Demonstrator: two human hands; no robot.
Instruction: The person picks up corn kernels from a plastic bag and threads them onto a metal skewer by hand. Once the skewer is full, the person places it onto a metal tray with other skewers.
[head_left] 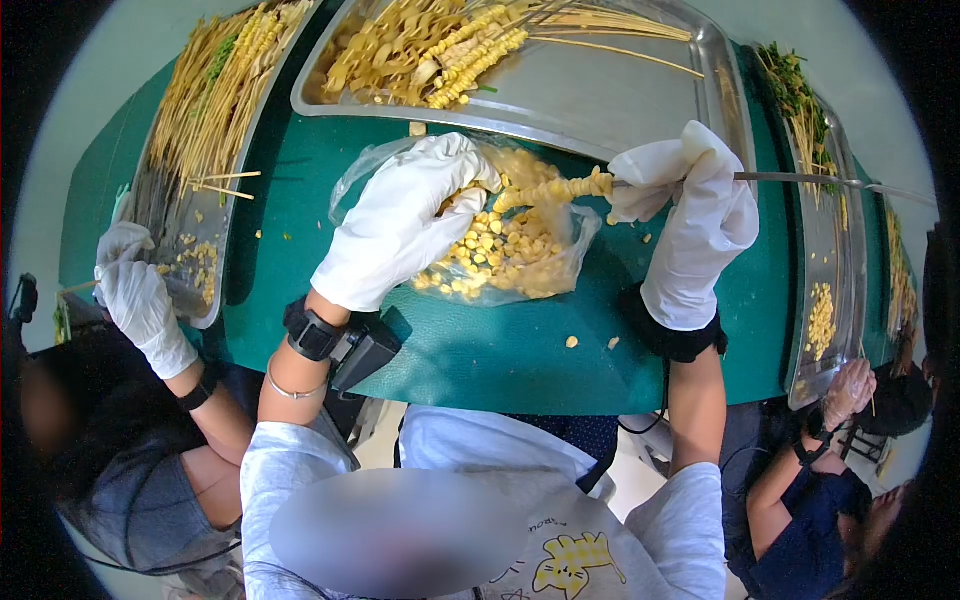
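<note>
Far left there's a steel tray [222,250] full of sticks, with a co-worker's gloved hand [138,290] at its near edge, fingers closed round what seems to be a thin stick. Then the main person's left hand [405,215], in a white glove, fingers curled over the clear bag [565,270] in the middle of the green table [470,345]. Thumb and forefinger are near each other by the skewer's left end, but I can't tell if they're pinching anything. The bag's heaped with yellow pieces [488,245], and the far tray [640,95] behind it has loaded sticks at its left

To the right, the right hand [700,200] is clamped on a metal skewer [790,177], which sits over the bag with a packed row of pieces on its left part and a bare shaft running right. Looks to me like mid-threading; adding another would call for a steady skewer and a piece lined up with the tip. Two loose pieces lie nearer on the table. Far right: another tray [808,375], a second co-worker's hand [850,390] beside it

Writing: just the shirt print [575,565], a yellow cat with part of a word like "ROU" above. No brand I can read on the watch [315,330] or anything else
</note>
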